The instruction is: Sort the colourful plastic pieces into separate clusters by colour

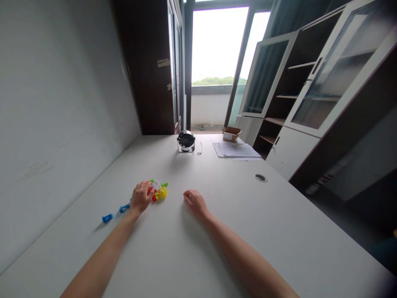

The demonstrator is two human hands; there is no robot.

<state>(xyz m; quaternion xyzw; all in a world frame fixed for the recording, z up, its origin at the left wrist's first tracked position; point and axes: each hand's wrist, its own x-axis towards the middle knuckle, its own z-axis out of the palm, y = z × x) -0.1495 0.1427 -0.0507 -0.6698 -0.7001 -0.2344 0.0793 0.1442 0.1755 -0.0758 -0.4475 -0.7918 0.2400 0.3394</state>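
Note:
My left hand (142, 195) is bent over the near-left side of a small heap of bright plastic pieces, its fingers curled down among them. Red pieces (154, 198) show beside the fingertips, yellow pieces (161, 193) lie to their right, and green pieces (164, 185) are behind. A whitish, crumpled-looking bit (156, 185) sits on top. What the fingers grip is hidden. Left of the wrist lie two blue clip-like pieces, one nearer the hand (124, 208) and another farther out (107, 218). My right hand (194, 201) rests on the table, fingers loosely curled, holding nothing visible.
On the white table (235, 207) stand a round black device on a metal stand (186, 141) and a small open cardboard box (231, 134). Papers (238, 150) lie before the box. A cable hole (261, 178) is at right; a wall (62, 103) borders the left.

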